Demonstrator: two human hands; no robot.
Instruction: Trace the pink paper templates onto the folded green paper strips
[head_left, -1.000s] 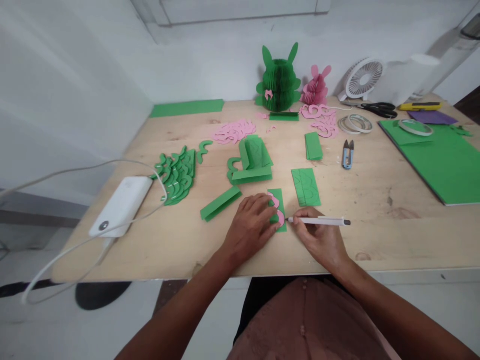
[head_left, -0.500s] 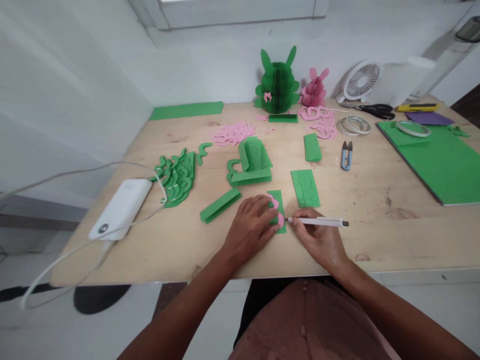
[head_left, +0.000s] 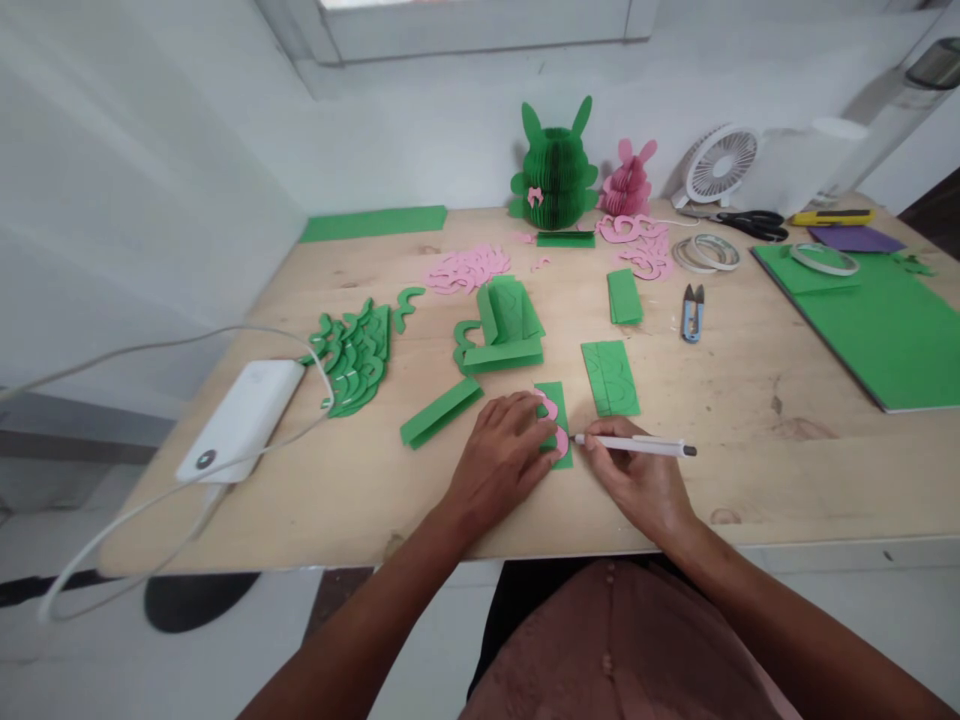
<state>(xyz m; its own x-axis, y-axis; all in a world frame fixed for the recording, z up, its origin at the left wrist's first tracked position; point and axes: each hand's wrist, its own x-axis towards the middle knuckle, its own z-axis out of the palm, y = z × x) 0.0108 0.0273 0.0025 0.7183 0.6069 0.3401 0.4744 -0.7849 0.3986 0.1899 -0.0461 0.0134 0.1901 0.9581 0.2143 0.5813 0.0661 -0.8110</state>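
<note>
My left hand presses a curved pink paper shape down onto a small green paper strip near the table's front edge; its fingers lie flat over both. My right hand is closed on a white pen, whose tip touches the pink shape's right edge. The pen lies nearly level, pointing left.
Another marked green strip lies just behind the pen. Folded green pieces, green cut-outs, pink cut-outs, snips, tape rolls, green sheets, a power bank with cable, paper rabbits and a fan stand around.
Both hands stay on the pink shape and pen almost unmoved. The view has shifted slightly.
</note>
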